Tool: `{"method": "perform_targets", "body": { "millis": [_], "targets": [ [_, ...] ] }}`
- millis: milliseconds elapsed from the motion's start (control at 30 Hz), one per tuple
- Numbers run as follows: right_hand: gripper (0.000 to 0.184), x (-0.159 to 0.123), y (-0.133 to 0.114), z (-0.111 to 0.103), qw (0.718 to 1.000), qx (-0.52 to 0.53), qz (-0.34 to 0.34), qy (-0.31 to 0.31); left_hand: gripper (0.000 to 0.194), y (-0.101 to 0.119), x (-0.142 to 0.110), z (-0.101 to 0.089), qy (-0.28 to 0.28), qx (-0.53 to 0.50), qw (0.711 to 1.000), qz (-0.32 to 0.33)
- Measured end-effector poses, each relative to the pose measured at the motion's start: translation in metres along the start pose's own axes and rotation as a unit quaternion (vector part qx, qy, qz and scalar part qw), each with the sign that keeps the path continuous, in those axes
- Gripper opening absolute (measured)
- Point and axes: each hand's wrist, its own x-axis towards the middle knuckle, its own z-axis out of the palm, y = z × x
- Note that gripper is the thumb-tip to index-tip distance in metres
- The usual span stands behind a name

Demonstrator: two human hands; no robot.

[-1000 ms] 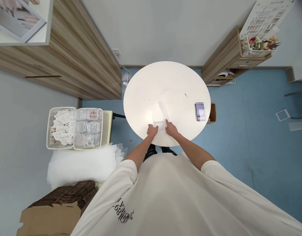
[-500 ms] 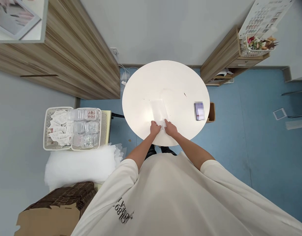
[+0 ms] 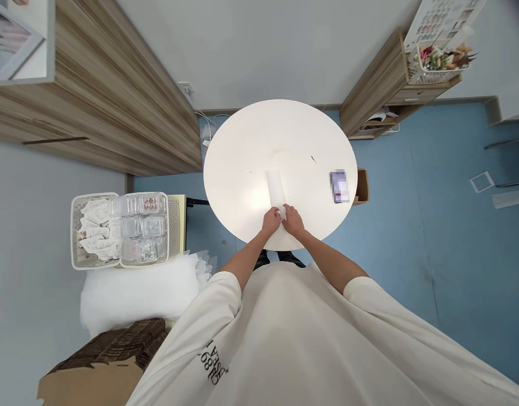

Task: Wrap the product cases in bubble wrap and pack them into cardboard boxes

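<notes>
White sheet (image 3: 276,189) is now a narrow strip – a moment ago it lay clearly wider, so prob. folded over lengthwise, i.e. folding's moved on a step. It runs from near table (image 3: 280,127) centre twd 6 o'clock. L hand (image 3: 271,220) & R hand (image 3: 293,220) now closer tog. – nearly touching, both pinching its near end. Purple pack (image 3: 339,186) unmoved, abt 3 o'clock.

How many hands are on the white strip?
2: the left hand and the right hand, side by side at the near end of the white strip. No others visible.
</notes>
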Motion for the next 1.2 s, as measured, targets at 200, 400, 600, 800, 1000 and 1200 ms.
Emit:
{"method": "perform_targets", "body": {
  "millis": [200,400,600,800,1000,1200],
  "targets": [
    [0.049,-0.008,0.013,-0.003,0.997,0.016,-0.077,0.003,0.044,-0.006,-0.008,-0.004,0.012,0.155,0.985,0.078],
    [0.062,-0.009,0.027,-0.013,0.979,-0.077,-0.184,-0.041,0.051,-0.008,-0.014,-0.007,0.024,0.224,0.963,0.147],
    [0.061,-0.008,0.03,-0.009,0.966,-0.157,-0.206,-0.018,0.067,-0.018,-0.019,-0.01,0.015,0.269,0.937,0.221],
    [0.059,-0.008,0.034,-0.001,0.966,-0.168,-0.199,-0.004,0.072,-0.024,-0.015,-0.01,0.008,0.32,0.909,0.266],
    [0.058,-0.005,0.034,0.002,0.963,-0.175,-0.202,-0.012,0.068,-0.02,-0.007,-0.013,0.004,0.315,0.908,0.277],
    [0.057,-0.003,0.029,-0.004,0.965,-0.173,-0.195,-0.021,0.062,-0.005,0.002,-0.021,-0.048,0.315,0.916,0.245]
  ]
}}
